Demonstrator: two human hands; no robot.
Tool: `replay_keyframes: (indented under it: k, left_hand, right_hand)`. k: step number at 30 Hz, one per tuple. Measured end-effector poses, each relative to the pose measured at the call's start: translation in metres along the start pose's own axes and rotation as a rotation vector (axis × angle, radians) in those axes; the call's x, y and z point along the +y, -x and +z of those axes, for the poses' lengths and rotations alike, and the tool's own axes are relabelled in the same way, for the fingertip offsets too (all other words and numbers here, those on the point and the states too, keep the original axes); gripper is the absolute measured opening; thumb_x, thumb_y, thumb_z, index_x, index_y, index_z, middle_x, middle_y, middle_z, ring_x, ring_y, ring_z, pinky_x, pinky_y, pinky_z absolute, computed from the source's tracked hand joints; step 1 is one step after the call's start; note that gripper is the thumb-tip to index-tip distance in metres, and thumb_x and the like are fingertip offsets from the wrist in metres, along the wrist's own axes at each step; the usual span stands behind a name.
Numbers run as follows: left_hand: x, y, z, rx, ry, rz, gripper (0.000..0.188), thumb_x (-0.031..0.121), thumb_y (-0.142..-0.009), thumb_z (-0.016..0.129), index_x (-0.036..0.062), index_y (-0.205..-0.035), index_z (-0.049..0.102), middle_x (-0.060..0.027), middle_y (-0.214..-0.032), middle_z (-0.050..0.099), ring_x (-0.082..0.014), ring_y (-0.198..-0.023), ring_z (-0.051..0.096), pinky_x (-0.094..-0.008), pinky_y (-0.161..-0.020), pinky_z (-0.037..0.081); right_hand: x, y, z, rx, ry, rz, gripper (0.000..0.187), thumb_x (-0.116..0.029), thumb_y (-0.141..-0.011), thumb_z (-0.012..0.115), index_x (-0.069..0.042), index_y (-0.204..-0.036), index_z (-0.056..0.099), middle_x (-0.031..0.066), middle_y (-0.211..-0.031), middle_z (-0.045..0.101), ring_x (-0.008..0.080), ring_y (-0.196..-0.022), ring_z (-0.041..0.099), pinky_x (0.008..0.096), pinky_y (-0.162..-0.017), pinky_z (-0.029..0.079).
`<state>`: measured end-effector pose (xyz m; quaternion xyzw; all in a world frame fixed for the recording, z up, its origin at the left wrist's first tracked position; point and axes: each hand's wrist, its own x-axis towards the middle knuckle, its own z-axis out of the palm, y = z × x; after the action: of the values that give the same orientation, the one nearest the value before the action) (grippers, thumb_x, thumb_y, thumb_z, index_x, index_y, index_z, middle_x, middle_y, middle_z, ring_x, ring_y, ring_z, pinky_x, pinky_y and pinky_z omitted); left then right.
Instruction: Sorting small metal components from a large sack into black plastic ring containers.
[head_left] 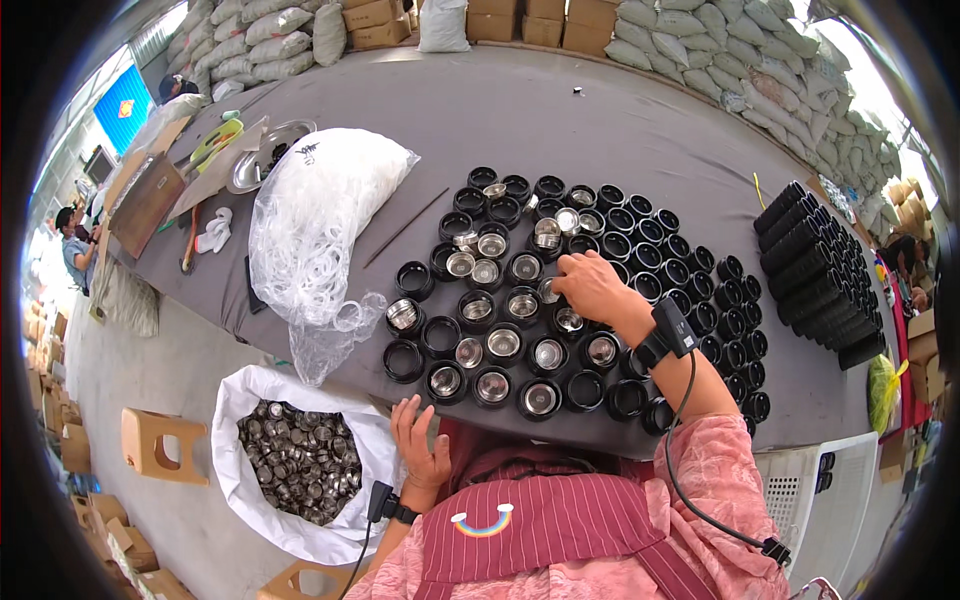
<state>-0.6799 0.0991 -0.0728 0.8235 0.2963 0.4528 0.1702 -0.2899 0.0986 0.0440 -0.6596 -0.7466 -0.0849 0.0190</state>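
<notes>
My right hand (pixel 600 292) reaches over rows of round black plastic rings or cups, its fingers bent down. At the fingertips is a small silver metal cup (pixel 548 290), partly hidden by the hand. Several black pieces nearby have silver cups in them, such as the silver cup (pixel 503 343) in front. Other black pieces, like the black ring (pixel 404 360) at the near left, show no metal. A few silver cups sit tilted or on top of the rings. My left hand (pixel 422 445) rests at the table's front edge with its fingers apart, holding nothing.
A white sack (pixel 225 440) of metal cups stands on the floor at left, beside a tan stool (pixel 150 445). A clear bag (pixel 310 220) of translucent rings and a thin rod (pixel 405 228) lie on the grey table (pixel 480 110). Black pieces are stacked (pixel 815 270) at right.
</notes>
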Motion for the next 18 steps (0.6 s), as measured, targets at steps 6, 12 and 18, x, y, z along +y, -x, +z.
replay_keyframes:
  k: [6,12,18]
  left_hand:
    - [-0.004,0.007,-0.003,0.004,0.007,-0.037,0.043,0.034,-0.099,0.051,0.0017,-0.128,0.056,-0.0225,-0.139,0.051,-0.0436,-0.131,0.043,-0.0573,-0.113,0.028]
    - [-0.008,0.001,-0.003,0.0,0.008,-0.052,0.042,0.033,-0.099,0.052,0.0022,-0.127,0.056,-0.022,-0.139,0.051,-0.0432,-0.131,0.043,-0.0566,-0.113,0.029]
    - [-0.004,-0.017,-0.008,0.058,0.029,-0.029,0.042,0.031,-0.098,0.053,0.0026,-0.129,0.056,-0.0218,-0.14,0.051,-0.0421,-0.131,0.044,-0.0549,-0.113,0.029]
  right_hand:
    - [0.02,0.022,-0.018,0.312,-0.317,0.212,0.011,-0.011,-0.079,0.066,-0.013,-0.086,0.074,0.0054,-0.092,0.064,0.0274,-0.089,0.063,0.0422,-0.081,0.049]
    - [0.021,0.044,-0.005,0.143,-0.247,0.269,0.02,-0.009,-0.077,0.065,-0.011,-0.094,0.075,0.0065,-0.095,0.066,0.0291,-0.089,0.064,0.0429,-0.082,0.049]
    - [-0.016,0.006,-0.019,0.287,-0.428,0.194,0.024,-0.005,-0.077,0.064,-0.008,-0.098,0.074,0.0106,-0.09,0.067,0.0318,-0.086,0.065,0.0415,-0.076,0.053]
